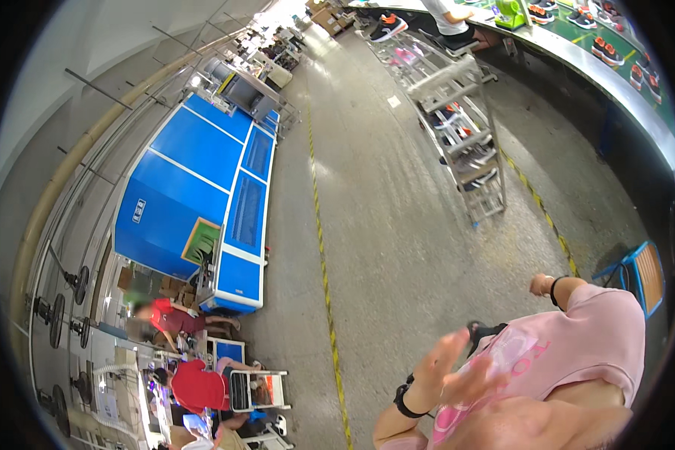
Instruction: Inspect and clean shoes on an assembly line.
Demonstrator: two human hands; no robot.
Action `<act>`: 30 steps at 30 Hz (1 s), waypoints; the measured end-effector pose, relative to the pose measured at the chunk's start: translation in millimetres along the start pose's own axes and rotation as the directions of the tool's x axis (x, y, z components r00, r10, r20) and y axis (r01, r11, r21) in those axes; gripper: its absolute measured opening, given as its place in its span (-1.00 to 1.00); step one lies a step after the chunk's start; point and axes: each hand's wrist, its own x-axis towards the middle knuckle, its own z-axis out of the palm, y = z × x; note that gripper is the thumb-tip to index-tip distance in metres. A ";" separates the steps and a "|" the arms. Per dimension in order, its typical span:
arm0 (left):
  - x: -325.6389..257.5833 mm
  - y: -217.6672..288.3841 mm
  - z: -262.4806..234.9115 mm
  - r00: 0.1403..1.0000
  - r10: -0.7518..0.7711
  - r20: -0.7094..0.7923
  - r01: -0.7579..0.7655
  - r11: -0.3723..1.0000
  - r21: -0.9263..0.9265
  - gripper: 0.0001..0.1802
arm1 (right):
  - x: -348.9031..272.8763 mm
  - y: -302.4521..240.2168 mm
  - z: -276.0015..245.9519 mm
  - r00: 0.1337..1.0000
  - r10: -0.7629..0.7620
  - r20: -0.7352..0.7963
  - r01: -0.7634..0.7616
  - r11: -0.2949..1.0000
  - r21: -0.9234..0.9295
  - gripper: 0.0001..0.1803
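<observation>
My left hand (441,373) is raised in front of my pink shirt (577,337), its fingers spread and slightly blurred. A black wristband (405,401) circles that wrist, and I see nothing in the palm. Farther right, my right hand (539,284) hangs out over the grey floor (412,247) with its fingers curled in. Nothing shows in it; another dark band (553,292) is on this wrist. Between the two hands a black shoe (487,331) shows past the shirt. Blurred skin close to the camera covers part of the lower edge.
A metal rack (457,94) holding shoes stands ahead. Beyond it, a green-topped line (583,39) carries several shoes, with a seated person (450,19) beside it. A chair (643,277) stands at right. Left are a blue machine (184,172), red-shirted workers (199,386) and striped floor tape (320,247).
</observation>
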 end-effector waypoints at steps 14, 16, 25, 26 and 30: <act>-148.8 -527.6 120.2 0.362 -0.587 0.724 0.749 0.645 0.149 -0.47 | 184.0 -169.0 -179.9 0.959 0.154 0.236 -0.209 0.950 0.231 -0.72; -258.4 -581.0 126.2 0.194 -0.775 0.602 0.925 0.349 0.151 -0.49 | 246.6 -188.3 -210.9 0.957 0.099 0.274 -0.153 0.971 0.182 -0.73; -314.2 -783.8 98.3 -0.037 -0.833 0.552 0.593 0.426 0.683 -0.57 | 342.0 -324.3 -454.2 0.990 0.089 -0.113 -0.032 0.904 0.427 -0.67; -304.5 -812.9 105.0 -0.030 -0.826 0.563 0.574 0.447 0.686 -0.58 | 344.6 -331.6 -473.9 0.992 0.079 -0.093 -0.021 0.860 0.510 -0.66; -292.9 -930.3 110.0 -0.026 -0.826 0.563 0.484 0.483 0.730 -0.63 | 374.8 -354.9 -518.2 0.993 0.103 -0.063 -0.048 0.815 0.577 -0.67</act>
